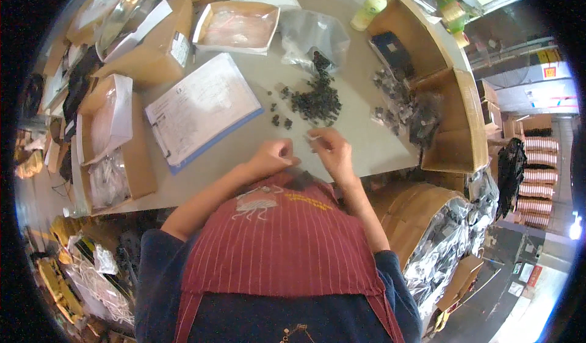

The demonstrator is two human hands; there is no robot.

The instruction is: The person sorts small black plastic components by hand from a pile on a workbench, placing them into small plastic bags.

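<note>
"Where are the black parts (316, 103)?"
"Twelve o'clock from the hands, probably for easy reach."
"And the hands?"
"Apart, both curled: left hand (276, 155), right hand (332, 152). Whether either grips anything, I can't tell."
"Beyond?"
"Papers (204, 108) at ten, likely for reading; carton (453, 126) at two."

Soft, fairly even light on the desk (375, 144), with black fisheye corners.
The fingers (323, 137) look slightly blurred; far to their right a white light (575, 228) glares, below-right of them silvery wrapping (436, 260) glints, and straight edges bend toward the rim.
</note>
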